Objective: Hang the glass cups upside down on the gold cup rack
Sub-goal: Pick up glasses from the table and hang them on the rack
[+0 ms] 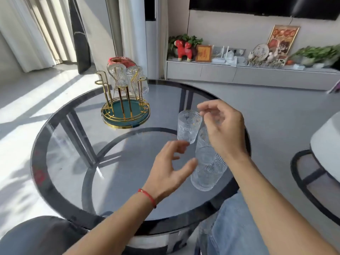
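The gold cup rack [110,85] stands on a green round tray at the table's far left. Two or three glass cups [119,75] hang upside down on it. A small patterned glass cup [188,127] stands upright near the table's middle. A second glass cup [207,168] looks larger and closer, its top hidden under my right hand [223,132], which curls over its rim and seems to hold it up. My left hand [172,169] hovers just left of that cup, fingers spread, holding nothing.
The round glass table [60,144] has a dark rim. A grey chair [323,144] stands at the right and a dark cushion at the lower left. A low cabinet with ornaments and plants lines the far wall.
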